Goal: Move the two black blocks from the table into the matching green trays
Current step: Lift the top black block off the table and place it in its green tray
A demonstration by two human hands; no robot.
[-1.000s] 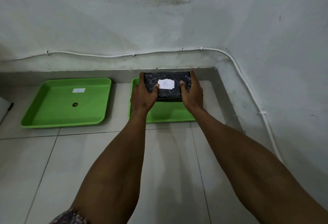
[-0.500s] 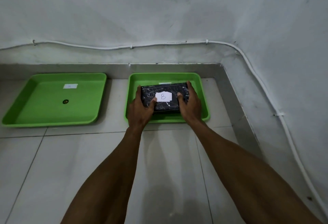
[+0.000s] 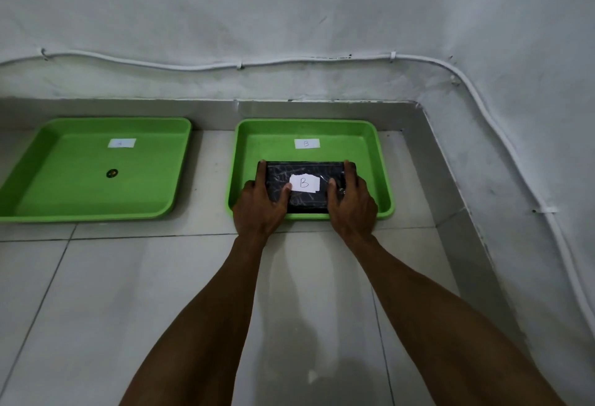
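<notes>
A black block wrapped in shiny film, with a white paper label marked B, lies low inside the right green tray. My left hand grips its left end and my right hand grips its right end, thumbs on top. This tray carries a white B label on its floor behind the block. The left green tray has a white A label and a small dark round mark on its floor; no block is in it. The second black block is not in view.
Both trays sit on a pale tiled surface against a raised grey ledge and a white wall. A white cable runs along the wall and bends down at the right corner.
Both hands have lowered the B block from above the right tray's far rim down into the tray. The view has shifted, so the tray's own B label now shows.
</notes>
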